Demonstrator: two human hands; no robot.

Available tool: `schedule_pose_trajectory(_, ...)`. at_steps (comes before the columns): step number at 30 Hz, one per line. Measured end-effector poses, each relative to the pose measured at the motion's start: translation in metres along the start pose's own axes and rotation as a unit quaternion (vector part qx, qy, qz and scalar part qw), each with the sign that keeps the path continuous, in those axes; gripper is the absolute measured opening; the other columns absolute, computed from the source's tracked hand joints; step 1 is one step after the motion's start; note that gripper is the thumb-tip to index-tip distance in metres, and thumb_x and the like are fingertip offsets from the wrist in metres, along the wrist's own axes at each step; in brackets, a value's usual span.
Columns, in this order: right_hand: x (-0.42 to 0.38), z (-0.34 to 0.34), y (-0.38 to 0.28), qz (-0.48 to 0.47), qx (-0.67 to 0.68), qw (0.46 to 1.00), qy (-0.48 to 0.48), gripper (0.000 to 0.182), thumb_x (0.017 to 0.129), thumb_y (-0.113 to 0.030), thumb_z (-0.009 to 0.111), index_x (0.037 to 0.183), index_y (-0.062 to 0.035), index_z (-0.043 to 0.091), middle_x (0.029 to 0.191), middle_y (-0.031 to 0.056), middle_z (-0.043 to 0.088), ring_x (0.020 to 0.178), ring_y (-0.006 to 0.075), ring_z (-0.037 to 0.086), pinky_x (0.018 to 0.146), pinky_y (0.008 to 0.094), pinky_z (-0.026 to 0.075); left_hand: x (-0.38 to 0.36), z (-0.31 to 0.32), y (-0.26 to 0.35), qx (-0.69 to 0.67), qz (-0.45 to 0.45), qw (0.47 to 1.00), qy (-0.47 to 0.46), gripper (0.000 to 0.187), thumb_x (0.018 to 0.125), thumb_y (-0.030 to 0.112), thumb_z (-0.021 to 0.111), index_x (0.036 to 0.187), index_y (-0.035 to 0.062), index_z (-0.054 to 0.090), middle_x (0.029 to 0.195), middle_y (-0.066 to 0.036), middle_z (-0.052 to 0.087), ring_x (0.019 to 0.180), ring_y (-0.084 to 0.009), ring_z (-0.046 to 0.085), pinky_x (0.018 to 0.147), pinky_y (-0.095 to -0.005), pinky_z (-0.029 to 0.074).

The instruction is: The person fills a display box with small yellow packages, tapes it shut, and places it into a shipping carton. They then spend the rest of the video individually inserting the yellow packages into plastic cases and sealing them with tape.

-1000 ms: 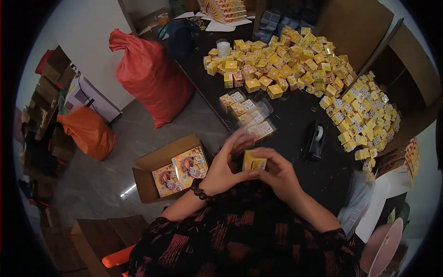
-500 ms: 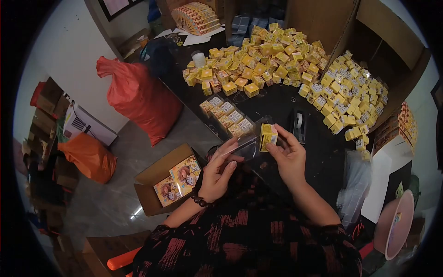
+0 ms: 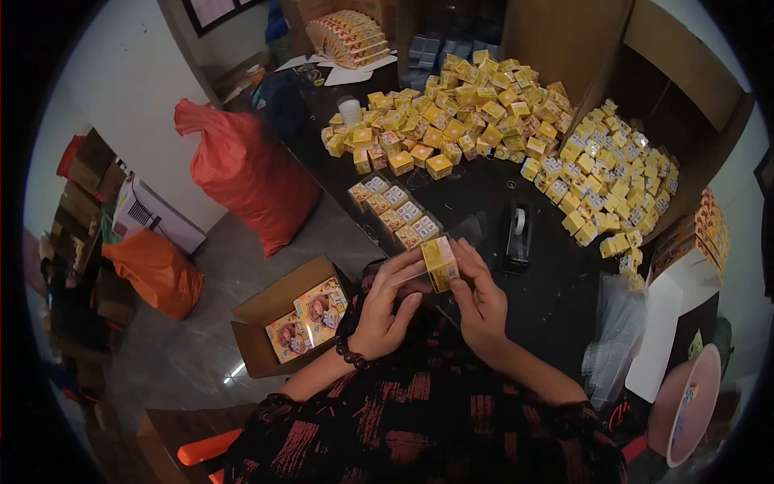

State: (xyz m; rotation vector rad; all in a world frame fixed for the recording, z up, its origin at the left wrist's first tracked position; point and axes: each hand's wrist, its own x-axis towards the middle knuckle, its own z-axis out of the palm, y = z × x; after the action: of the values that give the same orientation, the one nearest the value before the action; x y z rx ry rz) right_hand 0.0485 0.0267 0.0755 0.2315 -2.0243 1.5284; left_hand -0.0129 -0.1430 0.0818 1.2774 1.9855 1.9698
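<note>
Between my hands is a small yellow box (image 3: 439, 264) with a printed label. My right hand (image 3: 482, 305) pinches its right side between thumb and fingers. A clear plastic case (image 3: 411, 280) rests in my left hand (image 3: 380, 313), the fingers curled around its far side. The yellow box is against or partly inside the case; the overlap hides which. Just beyond my fingers, small boxes with white lettered cubes (image 3: 395, 211) stand in two rows in clear packaging on the black table (image 3: 476, 194).
Many yellow boxes (image 3: 451, 113) are heaped at the back, with loose yellow-and-white pieces (image 3: 613, 177) spilling from a carton. A tape dispenser (image 3: 518, 238) stands to the right. On the left are an open carton (image 3: 274, 298), a red sack (image 3: 242, 177) and an orange bag (image 3: 157, 270).
My right hand has moved left and toward me, bringing the yellow box to the plastic case in my left hand. Before, the box was held apart, right of the case.
</note>
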Motion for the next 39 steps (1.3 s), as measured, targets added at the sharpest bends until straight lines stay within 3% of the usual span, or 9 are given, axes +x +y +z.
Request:
schedule_pose_trajectory(5,-0.005,0.015,-0.008,-0.014,-0.009,0.99,0.142,0.047,0.095,-0.003,0.051,0.139,-0.0028,0.035,0.137,0.0149,0.041,0.118,0.0237,0.048,0.099,0.0373,0.041,-0.004,0.009,-0.002,-0.057,0.02,0.998,0.028,0.042,0.094,0.001,0.049,0.136,0.0016,0.043,0.142,-0.02,0.037,0.116,-0.0262,0.054,0.097,-0.0354,0.044)
schedule_pose_trajectory(6,-0.006,0.013,-0.009,0.096,0.253,0.953,0.136,0.05,0.095,-0.004,0.051,0.14,-0.0062,0.031,0.135,0.0147,0.042,0.118,0.0237,0.049,0.098,0.0384,0.043,-0.002,0.011,0.002,-0.122,-0.016,0.992,0.011,0.042,0.095,0.003,0.049,0.136,0.0026,0.042,0.137,-0.018,0.041,0.117,-0.0268,0.054,0.098,-0.0344,0.044)
schedule_pose_trajectory(7,-0.007,0.012,-0.009,0.21,0.49,0.839,0.107,0.052,0.096,-0.005,0.051,0.141,-0.0095,0.027,0.133,0.0145,0.044,0.117,0.0236,0.049,0.097,0.0394,0.044,0.001,0.012,0.002,-0.027,0.034,0.998,-0.044,0.042,0.095,0.006,0.05,0.136,0.0029,0.042,0.131,-0.017,0.046,0.116,-0.0263,0.054,0.098,-0.0336,0.044)
schedule_pose_trajectory(11,-0.001,-0.002,-0.002,0.201,0.303,0.912,0.188,0.048,0.096,-0.007,0.051,0.137,-0.0108,0.026,0.13,0.0126,0.048,0.111,0.0236,0.055,0.09,0.0353,0.049,-0.008,-0.011,-0.011,0.057,0.015,0.994,-0.097,0.047,0.093,0.015,0.06,0.136,0.0056,0.044,0.123,-0.01,0.054,0.113,-0.0232,0.055,0.098,-0.033,0.043)
schedule_pose_trajectory(13,0.003,-0.014,0.006,0.181,0.215,0.955,0.096,0.044,0.094,-0.006,0.053,0.135,-0.0049,0.037,0.128,0.0148,0.051,0.112,0.0267,0.055,0.093,0.037,0.047,0.004,-0.039,0.012,0.084,-0.295,0.938,-0.159,0.05,0.089,0.021,0.067,0.133,0.0069,0.047,0.117,-0.011,0.056,0.11,-0.0226,0.056,0.095,-0.0308,0.045)
schedule_pose_trajectory(15,-0.002,-0.02,0.023,0.13,0.189,0.973,-0.003,0.043,0.094,-0.009,0.054,0.134,-0.005,0.039,0.126,0.0141,0.051,0.111,0.0251,0.055,0.093,0.0364,0.046,-0.003,-0.024,0.005,0.036,-0.033,0.998,0.03,0.052,0.086,0.023,0.07,0.131,0.0086,0.048,0.116,-0.011,0.057,0.108,-0.0218,0.057,0.09,-0.0304,0.047)
schedule_pose_trajectory(23,0.06,0.05,0.029,0.025,0.152,0.959,-0.236,0.042,0.094,-0.012,0.056,0.133,-0.0044,0.042,0.124,0.014,0.052,0.111,0.0243,0.055,0.094,0.0361,0.045,0.002,-0.038,-0.027,-0.2,-0.119,0.969,-0.084,0.052,0.077,0.009,0.076,0.121,0.0031,0.049,0.111,-0.01,0.058,0.08,-0.0145,0.064,0.06,-0.0257,0.052)
schedule_pose_trajectory(36,0.1,0.09,0.025,-0.066,0.09,0.94,-0.323,0.041,0.093,-0.01,0.056,0.131,-0.003,0.045,0.124,0.0152,0.053,0.112,0.0262,0.054,0.095,0.0367,0.045,0.011,-0.055,-0.043,-0.178,-0.106,0.97,-0.126,0.049,0.074,0.014,0.078,0.114,0.0029,0.052,0.103,-0.007,0.058,0.079,-0.012,0.06,0.059,-0.0253,0.05)
schedule_pose_trajectory(39,0.103,0.092,0.024,-0.077,0.074,0.935,-0.339,0.04,0.092,-0.01,0.056,0.131,-0.0027,0.045,0.124,0.0155,0.053,0.112,0.0266,0.054,0.095,0.0368,0.045,0.011,-0.045,-0.069,-0.055,0.038,0.995,-0.079,0.043,0.078,0.014,0.074,0.112,0.0046,0.049,0.108,-0.008,0.054,0.068,-0.0091,0.054,0.058,-0.0233,0.043)
